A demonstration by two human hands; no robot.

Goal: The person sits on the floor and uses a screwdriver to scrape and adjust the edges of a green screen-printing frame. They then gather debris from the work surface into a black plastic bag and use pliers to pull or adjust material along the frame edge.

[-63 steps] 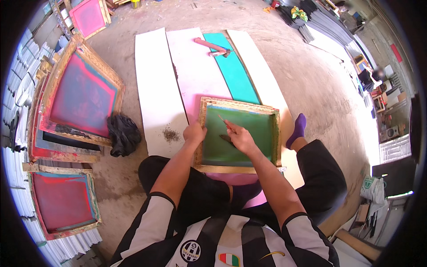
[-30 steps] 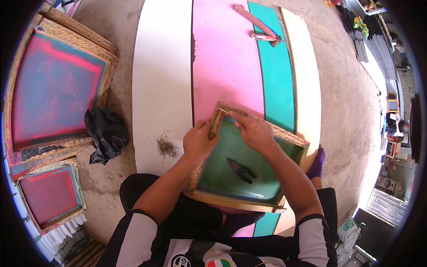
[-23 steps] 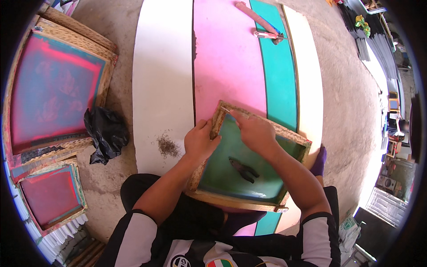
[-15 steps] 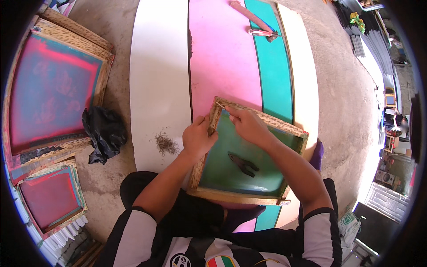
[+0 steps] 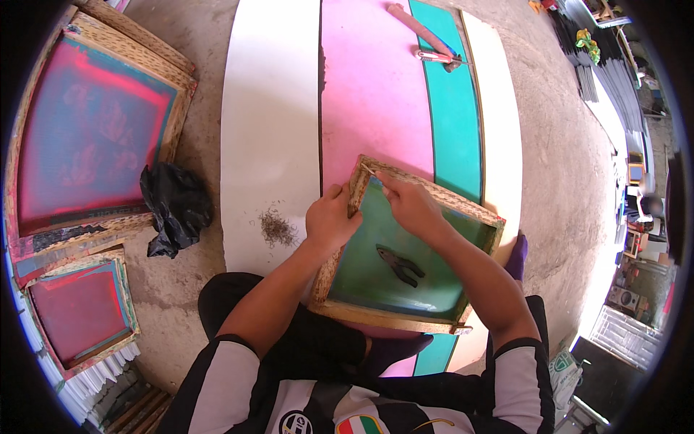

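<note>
Nearest, toward 12 o'clock: a wooden frame (image 5: 361, 314) with green mesh (image 5: 361, 286), lying askew over the coloured boards (image 5: 376, 94). Near its middle, on the mesh, dark pliers (image 5: 400, 265). On its 10 o'clock rail, left hand (image 5: 332, 220), clasped around the wood. Toward 12, right hand (image 5: 413, 206), curled around a mostly hidden thin tool (image 5: 369, 170), pointing into the 11 o'clock corner; contact too small to tell. Probably light, stiff in the wood, easily pierced in the mesh; best gripped by the rails. Farther, at 9 o'clock, a heap of tiny dark bits (image 5: 276, 228). Farthest, at 12, hammer (image 5: 421, 30) and screwdriver (image 5: 432, 56).
</note>
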